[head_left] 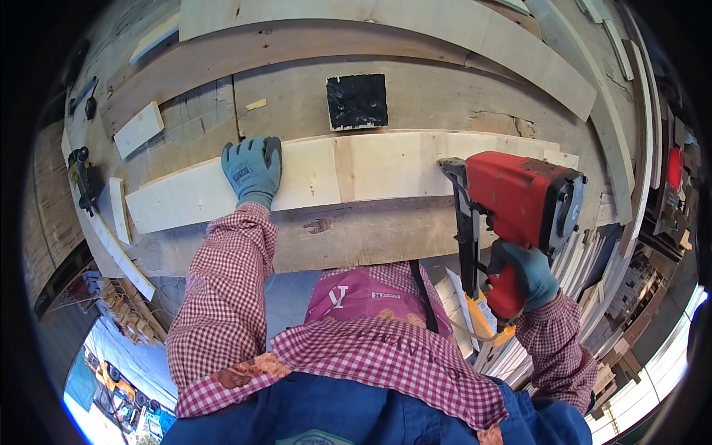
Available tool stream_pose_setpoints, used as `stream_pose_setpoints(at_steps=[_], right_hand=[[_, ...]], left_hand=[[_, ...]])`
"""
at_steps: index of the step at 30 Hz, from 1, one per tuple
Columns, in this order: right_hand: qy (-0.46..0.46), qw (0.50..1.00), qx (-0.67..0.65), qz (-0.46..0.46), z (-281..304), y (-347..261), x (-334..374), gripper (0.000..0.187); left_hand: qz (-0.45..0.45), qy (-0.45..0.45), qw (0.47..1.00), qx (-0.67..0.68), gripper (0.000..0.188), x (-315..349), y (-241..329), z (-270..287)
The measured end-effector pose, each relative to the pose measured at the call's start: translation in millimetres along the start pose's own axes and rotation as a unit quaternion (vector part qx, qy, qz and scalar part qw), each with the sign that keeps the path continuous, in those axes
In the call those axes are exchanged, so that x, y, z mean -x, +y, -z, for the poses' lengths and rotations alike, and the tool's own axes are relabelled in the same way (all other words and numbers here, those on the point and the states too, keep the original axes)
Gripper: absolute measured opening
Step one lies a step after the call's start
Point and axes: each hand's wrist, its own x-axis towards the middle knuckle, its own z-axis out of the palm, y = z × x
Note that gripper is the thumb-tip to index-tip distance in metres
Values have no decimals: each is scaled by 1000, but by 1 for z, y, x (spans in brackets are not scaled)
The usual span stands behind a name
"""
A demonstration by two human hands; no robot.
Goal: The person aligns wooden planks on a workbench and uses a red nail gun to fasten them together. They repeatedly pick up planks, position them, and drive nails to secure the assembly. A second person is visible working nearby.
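A long pale wooden board (297, 182) lies across the workbench in front of me, with a darker band near its middle. My left hand (252, 172), in a blue-grey glove, presses on its left part, fingers curled over the far edge. My gloved right hand (528, 273) is closed round the handle of a red nail gun (512, 194). The gun's dark nose is over the board's right part; whether it touches the wood I cannot tell. Just beyond the board sits a black square plate (357, 102).
Long planks (386, 16) lie along the bench's far side and right side. Short offcuts (139, 130) and a dark hand tool (89, 182) are at the left. A thin hose (475, 336) hangs by the gun's handle. Narrow wooden strips (571, 271) are stacked at the lower right.
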Motion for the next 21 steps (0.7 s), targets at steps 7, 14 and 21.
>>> stream_pose_setpoints(at_steps=[7, 14, 21], right_hand=[[22, 975, -174, -139, -17, -4, 7, 3], [81, 883, -407, -221, -66, -71, -19, 11], [-26, 965, -226, -128, -108, -105, -63, 5]], left_hand=[[-4, 37, 999, 11, 24, 1, -2, -5], [-2, 18, 1000, 13, 25, 2, -2, 1], [11, 11, 997, 69, 27, 0, 3, 3]])
